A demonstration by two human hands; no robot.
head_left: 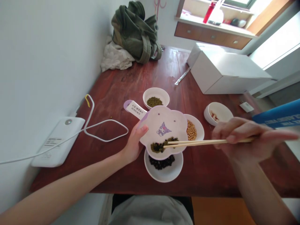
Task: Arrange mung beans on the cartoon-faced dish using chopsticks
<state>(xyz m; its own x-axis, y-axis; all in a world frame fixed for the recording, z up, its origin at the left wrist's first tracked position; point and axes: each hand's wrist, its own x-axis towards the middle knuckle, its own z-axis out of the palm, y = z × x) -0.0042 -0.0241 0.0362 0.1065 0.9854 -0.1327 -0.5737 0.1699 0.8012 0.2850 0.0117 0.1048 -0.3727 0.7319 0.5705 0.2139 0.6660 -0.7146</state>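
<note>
Chopsticks (203, 142), two in number, are held by the right hand (243, 140), its fingers pinched around them; their long axis runs nearly level across the view, tips pointing left at mixed green and black beans (158, 147) on one cloud-shaped plate (150, 131). The plate is held over the desk (201, 178) by the left hand (133, 144), with its left rim gripped in the fingers. Four white bowls (164, 176) are counted: green beans (154, 101) are held in one, yellow beans (191, 130) in another, black beans (161, 163) in the nearest, pale and reddish pieces (213, 116) in the fourth.
</note>
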